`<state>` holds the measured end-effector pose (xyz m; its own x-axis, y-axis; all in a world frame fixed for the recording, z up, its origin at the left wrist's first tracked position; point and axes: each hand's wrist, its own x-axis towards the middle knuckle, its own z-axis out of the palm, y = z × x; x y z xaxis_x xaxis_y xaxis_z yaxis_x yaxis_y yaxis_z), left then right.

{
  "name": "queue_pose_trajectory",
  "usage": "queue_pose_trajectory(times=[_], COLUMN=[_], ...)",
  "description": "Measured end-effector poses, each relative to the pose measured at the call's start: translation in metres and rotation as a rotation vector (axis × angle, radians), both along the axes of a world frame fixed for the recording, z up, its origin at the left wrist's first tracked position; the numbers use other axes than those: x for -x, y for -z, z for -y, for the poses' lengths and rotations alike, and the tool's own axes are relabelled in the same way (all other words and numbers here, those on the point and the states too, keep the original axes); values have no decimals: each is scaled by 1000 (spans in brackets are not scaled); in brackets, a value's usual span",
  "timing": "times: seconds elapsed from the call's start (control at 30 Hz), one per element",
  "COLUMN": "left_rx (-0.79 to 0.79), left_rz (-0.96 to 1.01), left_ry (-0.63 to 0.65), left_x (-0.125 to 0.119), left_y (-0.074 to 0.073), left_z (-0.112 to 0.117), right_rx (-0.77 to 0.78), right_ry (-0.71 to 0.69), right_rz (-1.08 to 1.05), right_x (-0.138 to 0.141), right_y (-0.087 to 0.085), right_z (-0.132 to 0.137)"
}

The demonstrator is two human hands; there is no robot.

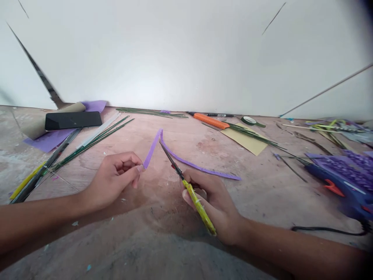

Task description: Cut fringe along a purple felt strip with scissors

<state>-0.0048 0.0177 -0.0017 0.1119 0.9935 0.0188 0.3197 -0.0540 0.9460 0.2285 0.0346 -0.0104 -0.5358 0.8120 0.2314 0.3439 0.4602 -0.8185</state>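
Between thumb and fingers, my left hand (116, 177) pinches one end of a narrow purple paper strip (201, 167). From that end the strip rises to a bend, then curves down to the right, its far end lying near the table surface. My right hand (215, 202) is wrapped round scissors (194, 196) with yellow taped handles. Their dark blades point up and left, the tips close beside the strip just below its bend. Whether the blades touch the paper I cannot tell.
A black phone (72, 120) rests on purple paper at the left, near green wire stems (99, 138). An orange cutter (210, 120), yellow paper (246, 140) and green tape roll (249, 120) lie at the back. At right are a blue glue gun (329, 181) and purple fringed paper (349, 165).
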Motion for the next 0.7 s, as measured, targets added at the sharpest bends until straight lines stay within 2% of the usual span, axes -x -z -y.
queue_pose_trajectory(times=[0.07, 0.17, 0.3, 0.4, 0.53, 0.63, 0.7], left_rx=[5, -93, -219, -357, -402, -328, -266], left_rz=[-88, -314, -494, -682, -893, -1077, -1187], left_ry=[88, 209, 256, 136, -45, -74, -58], left_x=[-2, -4, 11, 50, 127, 173, 190], left_y=[1, 2, -8, -29, -58, -64, -61], left_z=[2, 4, -14, -46, -81, -94, -101], right_rx=[-26, -90, -156, -177, -181, -155, -126], right_ry=[4, -9, -33, -41, -40, -30, -6], right_rz=[-2, 23, 71, 101, 126, 132, 128], right_x=[1, 2, 5, 6, 5, 4, 3], right_y=[0, 0, -2, -1, 0, -1, -2], right_z=[0, 1, 2, 2, 3, 3, 3])
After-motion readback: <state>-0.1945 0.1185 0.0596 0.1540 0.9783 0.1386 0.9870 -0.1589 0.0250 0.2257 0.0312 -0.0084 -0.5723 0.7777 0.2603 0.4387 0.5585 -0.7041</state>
